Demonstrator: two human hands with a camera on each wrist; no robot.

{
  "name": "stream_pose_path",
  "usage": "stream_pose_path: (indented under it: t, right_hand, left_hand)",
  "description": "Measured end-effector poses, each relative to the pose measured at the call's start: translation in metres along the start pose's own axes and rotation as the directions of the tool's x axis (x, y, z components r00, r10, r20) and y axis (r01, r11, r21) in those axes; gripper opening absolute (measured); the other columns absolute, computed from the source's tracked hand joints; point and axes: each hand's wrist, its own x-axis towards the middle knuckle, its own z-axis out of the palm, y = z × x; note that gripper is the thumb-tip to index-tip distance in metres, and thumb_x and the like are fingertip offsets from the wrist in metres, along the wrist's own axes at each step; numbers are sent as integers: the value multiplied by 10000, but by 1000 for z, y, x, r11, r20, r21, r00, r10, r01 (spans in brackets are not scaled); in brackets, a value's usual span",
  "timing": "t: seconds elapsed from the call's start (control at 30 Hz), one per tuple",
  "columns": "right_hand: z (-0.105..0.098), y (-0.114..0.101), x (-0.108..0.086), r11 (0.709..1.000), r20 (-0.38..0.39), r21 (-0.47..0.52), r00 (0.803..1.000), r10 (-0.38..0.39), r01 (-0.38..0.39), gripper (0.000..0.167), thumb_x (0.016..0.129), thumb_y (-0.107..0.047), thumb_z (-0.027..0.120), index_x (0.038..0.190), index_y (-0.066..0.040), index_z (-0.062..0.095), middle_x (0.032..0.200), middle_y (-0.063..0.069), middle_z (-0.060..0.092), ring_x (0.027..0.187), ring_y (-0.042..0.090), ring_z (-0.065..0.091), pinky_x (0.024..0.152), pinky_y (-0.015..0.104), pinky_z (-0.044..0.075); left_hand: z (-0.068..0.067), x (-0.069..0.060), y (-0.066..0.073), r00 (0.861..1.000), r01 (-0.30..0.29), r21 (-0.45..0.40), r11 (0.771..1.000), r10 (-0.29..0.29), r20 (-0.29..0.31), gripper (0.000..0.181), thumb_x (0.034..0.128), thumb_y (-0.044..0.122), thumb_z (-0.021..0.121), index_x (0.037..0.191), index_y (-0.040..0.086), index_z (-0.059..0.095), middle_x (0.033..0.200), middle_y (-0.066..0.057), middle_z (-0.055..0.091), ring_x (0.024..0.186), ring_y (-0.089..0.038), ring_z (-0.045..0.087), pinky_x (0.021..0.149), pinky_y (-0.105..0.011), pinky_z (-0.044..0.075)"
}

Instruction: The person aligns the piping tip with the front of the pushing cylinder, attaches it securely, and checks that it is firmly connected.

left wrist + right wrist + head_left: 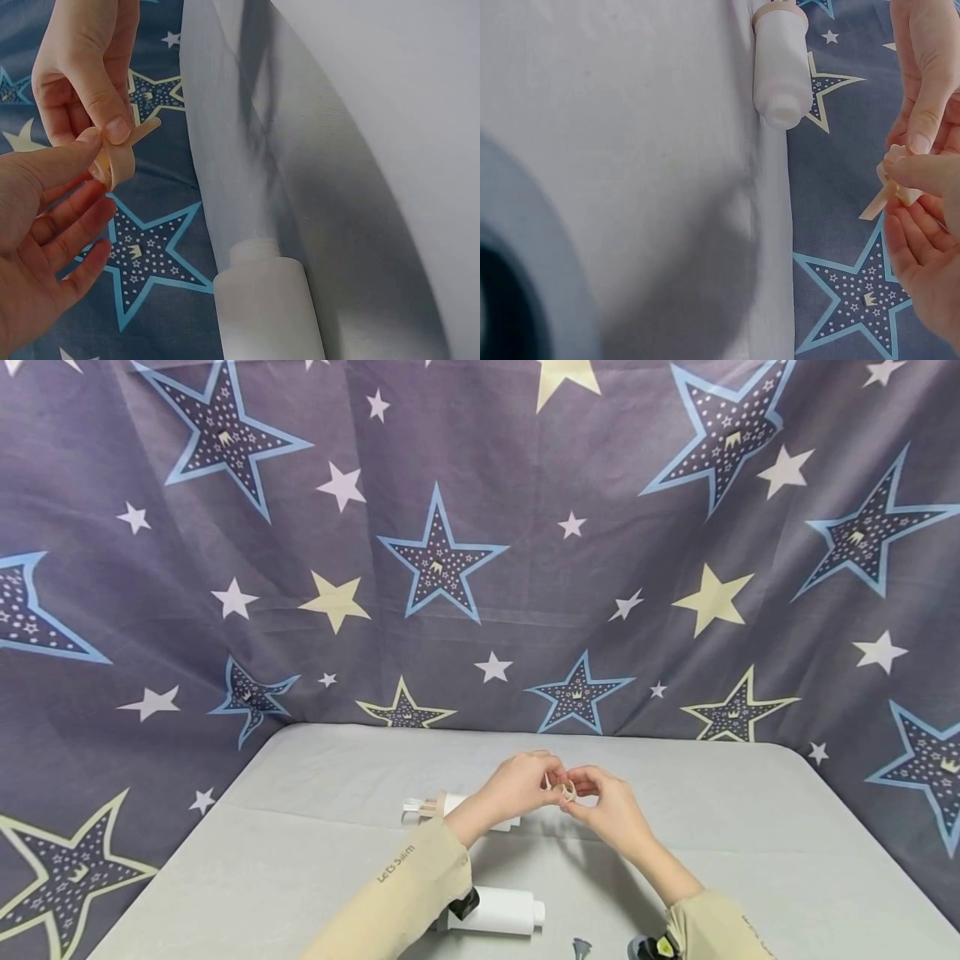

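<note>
A small beige ring (564, 791), with a short strip sticking out from it in both wrist views, is held up above the table between the two hands. The left hand (517, 789) pinches one side with thumb and fingertips. From the other side, the right hand (611, 810) pinches it too. In the left wrist view, the left hand (45, 225) has its lower fingers spread below the ring (120, 163), and the right hand's thumb presses on top. The right wrist view shows the right hand (930, 247) with its thumb on the beige piece (910, 195).
Behind the left forearm lies a white bottle (461, 806) with a beige collar and sticks at its end. Another white bottle (502, 911) lies nearer on the grey table (712, 827). A small dark grey piece (581, 947) and a blue-grey round thing (639, 947) are at the front.
</note>
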Motion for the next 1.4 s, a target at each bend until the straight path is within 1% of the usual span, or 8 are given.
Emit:
stream_pose_path:
  t: [0.2,0.43,0.67,0.83,1.1,1.27,1.4]
  right_hand:
    - [-1,-1,0,999,4,27,1000,22,-22,358,682,-153,782,1002,-76,641,866,30,678,822,194,639,783,371,501]
    - [0,0,1,1000,7,20,1000,6,-6,361,675,-152,784,1001,-89,640,855,1,681,809,160,638,773,336,507]
    - [1,0,2,999,10,37,1000,10,-10,367,680,-153,779,1012,-88,637,871,11,681,818,157,635,777,330,506]
    - [1,1,2,999,16,40,1000,18,-19,364,665,-103,779,997,-78,631,862,6,666,815,160,620,773,338,502]
    - [2,1,4,999,44,22,998,-37,36,368,646,-52,774,977,-70,613,884,19,638,823,167,598,769,362,499]
    - [3,-1,6,999,77,9,996,-43,42,367,637,-47,771,965,-72,607,873,14,629,819,159,584,774,358,494]
    - [4,-1,9,999,98,7,994,-53,52,355,635,-37,768,948,-72,604,853,4,617,812,148,581,772,340,497]
  left_hand:
    - [-1,1,-1,1000,-8,-9,1000,8,9,121,752,223,703,850,180,646,807,71,605,730,-94,595,602,-141,399]
    - [-2,-1,-1,999,9,-26,1000,-7,49,144,739,236,722,857,193,653,821,84,593,731,-63,571,599,-143,402]
    - [-2,-1,-4,999,9,-38,999,-8,32,186,721,287,744,861,202,657,812,91,595,731,-74,577,602,-152,403]
    - [-5,-3,-10,999,8,-31,999,-7,31,171,740,260,730,878,190,657,836,61,616,751,-96,596,614,-153,412]
    - [-13,-10,-22,999,38,-38,999,-37,34,179,739,205,732,890,155,650,852,-1,641,764,-140,610,629,-189,427]
    - [-17,-16,-33,998,59,-28,998,-58,27,173,731,182,730,881,153,648,827,14,637,742,-101,584,634,-198,429]
    - [-21,-21,-41,996,83,-20,996,-82,41,187,728,168,730,894,141,650,827,34,620,768,-121,588,653,-218,435]
